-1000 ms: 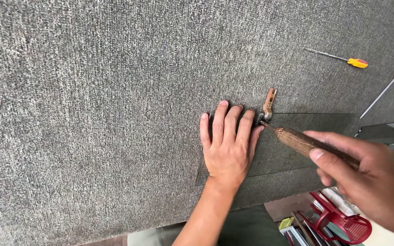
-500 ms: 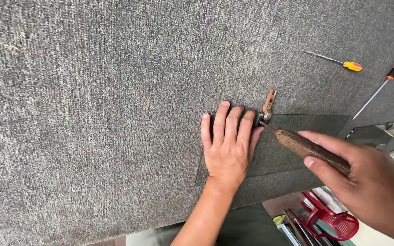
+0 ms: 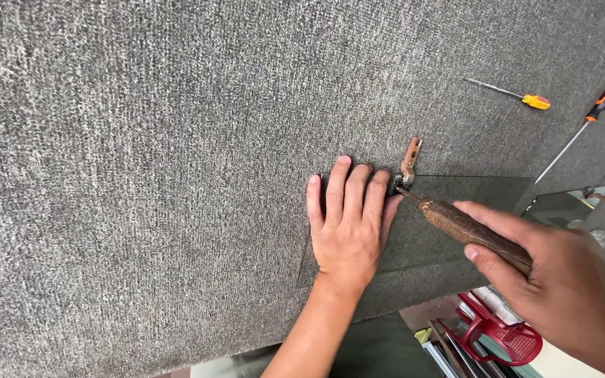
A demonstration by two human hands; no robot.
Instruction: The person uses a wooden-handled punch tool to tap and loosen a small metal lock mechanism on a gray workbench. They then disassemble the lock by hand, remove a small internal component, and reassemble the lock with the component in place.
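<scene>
Item one, our left hand [image 3: 348, 224]: laid flat, fingers together and stretched out, palm pressing down on a clear glass pane [image 3: 449, 238] that lies on the grey carpeted worktop [image 3: 141, 175]. It grips nothing; it only bears down near the pane's upper left corner.

Item two, our right hand [image 3: 568, 287]: clenched around the brown wooden handle of a glass cutter [image 3: 467, 227]. The tool's metal head sits at the pane's top edge, just beside the left fingertips and touching or nearly touching a small brass-coloured metal fitting [image 3: 409, 159] that stands out from that edge. We cannot tell whether the head rests on the glass or on the fitting.

Item three, progress, as we judge it: the pane lies whole, with no visible score line or break, so the work at this corner looks barely begun, and whatever is meant for the rest of the edge is not yet done.

Item four, further out on the worktop: a small screwdriver with a yellow handle [image 3: 509, 94], and a longer screwdriver with an orange and black handle [image 3: 586, 124], both well apart from the hands and untouched.

Item five, below the worktop edge: a red plastic stool [image 3: 502, 332] beside some stacked strips.
</scene>
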